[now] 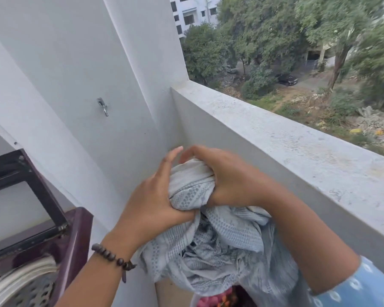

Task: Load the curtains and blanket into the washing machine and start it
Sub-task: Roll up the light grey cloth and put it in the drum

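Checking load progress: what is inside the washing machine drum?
Only a corner of the washing machine shows: lid raised, white rim and perforated drum wall. No fabric shows there; the rest is out of frame. Both hands grip the curtain outside it.

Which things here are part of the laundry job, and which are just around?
Job: grey patterned curtain cloth, gripped by left hand and right hand; washing machine, lid up.
Just around: wall hook, balcony ledge, bead bracelet.

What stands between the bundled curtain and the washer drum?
Nothing visible. Both hands, left hand and right hand, grip the curtain beside the parapet. The washing machine sits lower left, lid raised, drum open.
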Motion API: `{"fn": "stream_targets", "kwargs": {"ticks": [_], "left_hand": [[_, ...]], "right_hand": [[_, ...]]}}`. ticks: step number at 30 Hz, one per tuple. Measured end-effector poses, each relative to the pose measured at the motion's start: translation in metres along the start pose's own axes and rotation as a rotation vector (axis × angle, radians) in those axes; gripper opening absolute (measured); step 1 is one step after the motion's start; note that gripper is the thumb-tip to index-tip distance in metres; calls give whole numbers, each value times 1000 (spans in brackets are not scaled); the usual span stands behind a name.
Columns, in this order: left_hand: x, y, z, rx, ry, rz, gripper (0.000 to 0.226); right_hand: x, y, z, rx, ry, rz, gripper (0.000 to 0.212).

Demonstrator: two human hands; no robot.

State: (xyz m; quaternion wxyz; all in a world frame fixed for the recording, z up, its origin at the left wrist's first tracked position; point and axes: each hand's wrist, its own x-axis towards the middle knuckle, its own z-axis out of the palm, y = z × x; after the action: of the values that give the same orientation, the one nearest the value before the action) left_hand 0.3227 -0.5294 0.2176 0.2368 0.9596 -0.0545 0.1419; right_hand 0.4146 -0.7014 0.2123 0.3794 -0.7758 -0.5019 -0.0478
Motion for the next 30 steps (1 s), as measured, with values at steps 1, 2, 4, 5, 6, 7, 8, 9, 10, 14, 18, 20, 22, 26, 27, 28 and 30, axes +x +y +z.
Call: {"fn": "stream_targets", "kwargs": {"ticks": [1,2,4,5,6,7,8,9,10,14,18,20,22,26,27,28,30], "left_hand": [[-1,-3,1,-57,76,11,110],[-2,-4,2,-118,134,12,103],[-4,-7,-3,-244,227,-10,95],[-3,-9,-7,-307,264,-22,92],[-2,-12,-11,-369,299,-31,89],[-1,-16,-17,-428,335,-37,87],[-1,-19,-22,-486,377,-42,87],[-1,-22,-26,-546,419,-42,87],[0,-23,-30,-602,463,-42,87],[3,-24,-31,-812,671,-85,90],[2,-30,-20,-905,756,-126,84],[-2,-43,-17,-849,643,-140,83],[-10,-57,-20,-771,413,-172,106],[-31,-72,-43,-415,-157,-360,148],[-35,-68,-49,-278,-249,-393,149],[-37,-64,-53,-160,-301,-395,149],[-31,-48,-47,29,-294,-326,151]], "right_hand": [[-2,2,-3,55,-1,10,76],[-5,4,-6,115,-10,29,82],[-14,14,-9,219,-61,101,101],[-19,21,-9,242,-103,139,112],[-24,29,-8,262,-146,177,121],[-30,37,-5,301,-177,215,126],[-34,45,-1,371,-190,250,129],[-38,53,3,457,-189,273,129],[-42,60,7,531,-184,288,130],[-48,71,22,672,-83,319,120],[-40,64,33,713,222,342,87],[-37,63,35,695,306,338,80],[-34,61,34,700,380,332,75],[-24,48,22,587,447,290,62],[-21,44,18,464,423,262,58],[-17,40,17,330,383,216,56],[-8,29,21,88,289,108,57]]}}
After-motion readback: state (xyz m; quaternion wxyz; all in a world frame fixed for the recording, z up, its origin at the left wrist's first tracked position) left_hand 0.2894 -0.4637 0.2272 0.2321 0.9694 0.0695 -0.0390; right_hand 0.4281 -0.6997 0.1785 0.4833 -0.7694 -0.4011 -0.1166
